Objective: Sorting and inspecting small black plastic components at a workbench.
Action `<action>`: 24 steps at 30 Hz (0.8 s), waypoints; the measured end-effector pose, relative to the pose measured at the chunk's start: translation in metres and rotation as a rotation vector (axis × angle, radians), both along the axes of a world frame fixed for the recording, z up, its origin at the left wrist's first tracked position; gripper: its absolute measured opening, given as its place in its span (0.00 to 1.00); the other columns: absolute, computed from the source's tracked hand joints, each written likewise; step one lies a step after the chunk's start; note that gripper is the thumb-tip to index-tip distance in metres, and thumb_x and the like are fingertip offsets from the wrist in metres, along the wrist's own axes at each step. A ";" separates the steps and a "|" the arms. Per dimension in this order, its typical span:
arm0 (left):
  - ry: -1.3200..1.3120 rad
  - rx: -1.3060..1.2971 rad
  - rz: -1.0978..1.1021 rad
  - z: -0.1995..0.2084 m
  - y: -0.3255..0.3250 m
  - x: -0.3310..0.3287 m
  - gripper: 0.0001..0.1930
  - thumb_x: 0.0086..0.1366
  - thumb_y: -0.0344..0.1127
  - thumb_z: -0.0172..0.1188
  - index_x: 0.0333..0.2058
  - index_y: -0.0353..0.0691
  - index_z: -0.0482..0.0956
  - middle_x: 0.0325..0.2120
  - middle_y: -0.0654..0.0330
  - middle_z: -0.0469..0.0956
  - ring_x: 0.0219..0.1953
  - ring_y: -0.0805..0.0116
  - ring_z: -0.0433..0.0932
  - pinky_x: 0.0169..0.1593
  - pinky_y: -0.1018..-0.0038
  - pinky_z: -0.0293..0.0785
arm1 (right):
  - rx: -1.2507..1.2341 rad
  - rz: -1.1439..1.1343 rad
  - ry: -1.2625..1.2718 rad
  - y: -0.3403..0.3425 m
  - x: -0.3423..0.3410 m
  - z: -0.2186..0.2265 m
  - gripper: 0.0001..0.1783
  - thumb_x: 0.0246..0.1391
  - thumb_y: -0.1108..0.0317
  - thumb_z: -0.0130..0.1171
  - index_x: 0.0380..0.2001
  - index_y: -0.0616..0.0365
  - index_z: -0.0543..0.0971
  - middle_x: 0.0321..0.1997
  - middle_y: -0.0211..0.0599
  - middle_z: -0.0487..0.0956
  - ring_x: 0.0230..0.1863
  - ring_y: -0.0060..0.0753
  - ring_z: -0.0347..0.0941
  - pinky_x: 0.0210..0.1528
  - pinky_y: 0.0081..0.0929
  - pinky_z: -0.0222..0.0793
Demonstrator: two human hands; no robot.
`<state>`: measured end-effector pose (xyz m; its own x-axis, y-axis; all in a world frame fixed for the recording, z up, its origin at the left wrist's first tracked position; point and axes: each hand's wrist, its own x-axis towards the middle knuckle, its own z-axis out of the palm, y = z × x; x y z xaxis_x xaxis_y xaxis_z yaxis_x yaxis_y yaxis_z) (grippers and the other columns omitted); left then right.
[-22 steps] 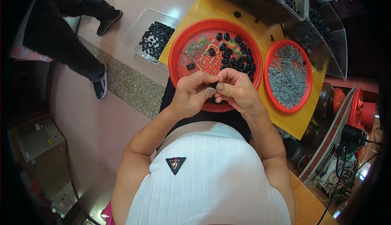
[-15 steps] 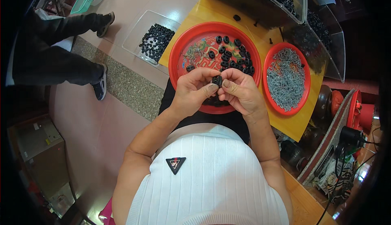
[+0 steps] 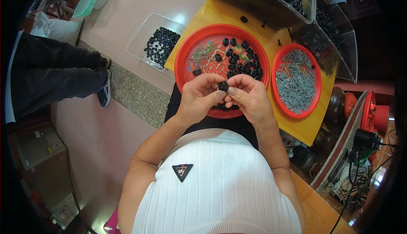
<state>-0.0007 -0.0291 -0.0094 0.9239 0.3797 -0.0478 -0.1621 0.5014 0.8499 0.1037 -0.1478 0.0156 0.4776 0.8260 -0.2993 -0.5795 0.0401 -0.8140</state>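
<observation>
Between the fingertips of both hands is a small black two-hole cord lock (image 3: 223, 86). My left hand (image 3: 198, 97) pinches it from the left, thumb and forefinger closed. My right hand (image 3: 250, 96) pinches the other side in the same way. Both hands are over the near part of a large red tray (image 3: 179, 52). Inside the tray lie several black cord locks (image 3: 248, 66), mostly on its right side, and loose metal springs (image 3: 202, 55) on its left. My fingers hide part of the held piece and of the near tray.
A smaller red tray (image 3: 274, 71) heaped with grey springs (image 3: 296, 85) stands to the right on the yellow table (image 3: 203, 13). Clear bins (image 3: 258, 3) of black parts stand behind. A clear box (image 3: 140, 37) of black pieces sits on the floor, left. A person in dark trousers (image 3: 63, 64) stands far left.
Both hands still pinch the cord lock, which has turned slightly between my fingers. At left, the person's farther leg has drawn back beside the other.
</observation>
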 end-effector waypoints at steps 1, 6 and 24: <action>0.002 -0.021 -0.001 0.000 -0.001 0.000 0.15 0.52 0.21 0.57 0.40 0.32 0.69 0.28 0.59 0.74 0.27 0.77 0.73 0.30 0.84 0.71 | -0.001 0.006 -0.024 -0.001 0.000 0.000 0.08 0.49 0.75 0.53 0.33 0.66 0.71 0.28 0.35 0.74 0.25 0.19 0.71 0.27 0.14 0.70; 0.019 -0.015 0.000 0.003 -0.003 -0.003 0.14 0.51 0.21 0.57 0.39 0.32 0.69 0.27 0.59 0.74 0.26 0.77 0.73 0.29 0.84 0.71 | -0.033 0.016 -0.075 -0.003 0.000 0.000 0.07 0.48 0.76 0.54 0.33 0.65 0.72 0.26 0.33 0.74 0.24 0.18 0.70 0.26 0.13 0.68; 0.032 -0.001 0.092 0.004 -0.011 -0.005 0.13 0.52 0.21 0.58 0.38 0.31 0.70 0.26 0.59 0.76 0.25 0.77 0.74 0.27 0.84 0.71 | -0.038 -0.007 -0.182 0.001 -0.001 0.004 0.06 0.47 0.78 0.54 0.31 0.65 0.73 0.24 0.31 0.74 0.23 0.15 0.68 0.26 0.12 0.67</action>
<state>-0.0061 -0.0396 -0.0057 0.8831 0.4627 -0.0772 -0.1801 0.4863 0.8550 0.1030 -0.1469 0.0196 0.5328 0.8120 -0.2383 -0.4223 0.0111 -0.9064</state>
